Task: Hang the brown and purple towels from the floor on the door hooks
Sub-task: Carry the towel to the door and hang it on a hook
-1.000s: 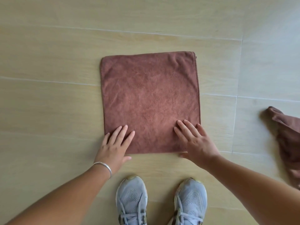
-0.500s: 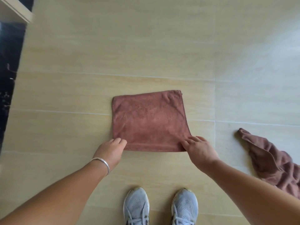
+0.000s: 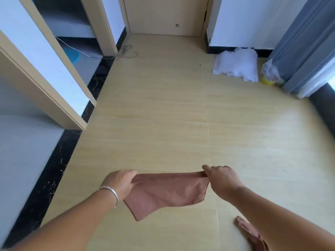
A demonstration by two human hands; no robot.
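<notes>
- Towel, the brown towel [image 3: 168,192], is your landmark: it hangs in the air between your two hands, above the wooden floor [image 3: 163,124], and its lower corner points down.
- Far to the left of the towel you see a white wall with a beige door frame [image 3: 45,91] and a black skirting strip along the floor.
- Your left hand [image 3: 119,181], with a silver bracelet [image 3: 110,193] on the wrist, grips the left top corner of the towel; the fingers are curled around the cloth.
- Straight beyond the towel, well apart from it, stands a closed beige door [image 3: 166,15].
- Your right hand [image 3: 222,177] pinches the right top corner of the towel, thumb and fingers closed on the edge.
- Beyond the towel to the right, a white cloth [image 3: 237,65] lies by the wall, beside a grey curtain [image 3: 304,42].
- Below and right of the towel, a second brownish towel [image 3: 252,234] lies on the floor, partly hidden by your right arm.
</notes>
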